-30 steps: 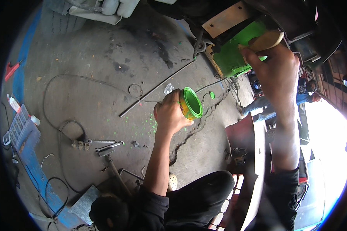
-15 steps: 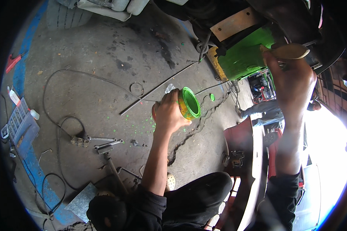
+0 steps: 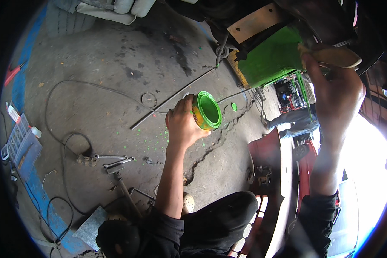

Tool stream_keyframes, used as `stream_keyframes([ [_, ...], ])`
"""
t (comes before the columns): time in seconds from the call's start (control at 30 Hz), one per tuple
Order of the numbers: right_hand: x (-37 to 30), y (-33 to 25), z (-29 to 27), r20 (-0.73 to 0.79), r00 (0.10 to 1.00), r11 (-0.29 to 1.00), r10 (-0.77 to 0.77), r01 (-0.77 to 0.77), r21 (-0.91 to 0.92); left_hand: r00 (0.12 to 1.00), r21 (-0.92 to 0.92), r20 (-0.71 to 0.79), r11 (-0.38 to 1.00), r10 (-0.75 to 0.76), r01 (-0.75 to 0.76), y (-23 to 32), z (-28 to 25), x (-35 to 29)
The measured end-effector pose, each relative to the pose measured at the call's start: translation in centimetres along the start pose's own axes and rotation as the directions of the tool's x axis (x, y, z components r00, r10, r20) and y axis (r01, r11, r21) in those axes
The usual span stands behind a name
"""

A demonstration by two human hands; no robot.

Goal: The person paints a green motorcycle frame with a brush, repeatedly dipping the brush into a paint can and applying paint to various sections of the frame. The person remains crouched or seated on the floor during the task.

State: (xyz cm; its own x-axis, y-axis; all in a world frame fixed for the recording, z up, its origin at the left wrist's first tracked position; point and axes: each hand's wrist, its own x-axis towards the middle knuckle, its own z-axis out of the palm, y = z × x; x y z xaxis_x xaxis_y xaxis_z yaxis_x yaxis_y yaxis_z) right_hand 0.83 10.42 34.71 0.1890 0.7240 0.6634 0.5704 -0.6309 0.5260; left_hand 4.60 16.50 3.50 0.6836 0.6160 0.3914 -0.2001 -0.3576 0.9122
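My left hand (image 3: 184,122) is wrapped round a paint can (image 3: 198,118) with a yellow label, tilted so that its open mouth and the green paint inside show. Raised at the upper right, my right hand (image 3: 342,92) grips a paintbrush (image 3: 337,56) by its pale wooden handle. The brush's front end lies at the right side of a large green-painted part (image 3: 268,53); whether its bristles touch is hidden. Thin green strands hang below that part's lower right edge.
A long metal rod (image 3: 172,99) lies beyond the can, and a green-smeared lid (image 3: 234,106) to its right. Wrenches (image 3: 112,157), a hammer (image 3: 122,185) and a looping cable (image 3: 51,99) lie at left, near a parts case (image 3: 23,146). A person (image 3: 294,122) is farther off at right.
My right hand and the brush have shifted slightly right and down. Green strands now show below the painted part. My left hand and the can sit slightly farther left, the can's mouth turned more into view.
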Motion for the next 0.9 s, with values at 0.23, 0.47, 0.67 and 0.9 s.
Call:
stream_keyframes([
  [0.23,-0.7,-0.9,-1.8,-0.044,0.999,0.996,-0.020,0.024,0.086,0.999,0.000,-0.036,0.999,0.041,-0.041,-0.3,-0.3,0.2],
  [0.47,-5.0,0.2,3.6,0.006,0.996,0.894,0.084,-0.078,0.441,0.999,-0.017,-0.015,0.999,-0.034,0.034,-0.4,-0.9,0.1],
  [0.67,-7.4,-0.3,7.5,0.025,1.000,0.935,0.014,-0.022,0.353,1.000,0.002,-0.012,1.000,-0.005,0.005,-0.9,-0.3,-0.4],
  [0.9,-5.9,0.5,7.4,-0.086,0.990,0.944,-0.108,0.130,0.304,0.999,0.032,0.004,0.999,-0.037,0.037,-1.8,0.4,-0.6],
])
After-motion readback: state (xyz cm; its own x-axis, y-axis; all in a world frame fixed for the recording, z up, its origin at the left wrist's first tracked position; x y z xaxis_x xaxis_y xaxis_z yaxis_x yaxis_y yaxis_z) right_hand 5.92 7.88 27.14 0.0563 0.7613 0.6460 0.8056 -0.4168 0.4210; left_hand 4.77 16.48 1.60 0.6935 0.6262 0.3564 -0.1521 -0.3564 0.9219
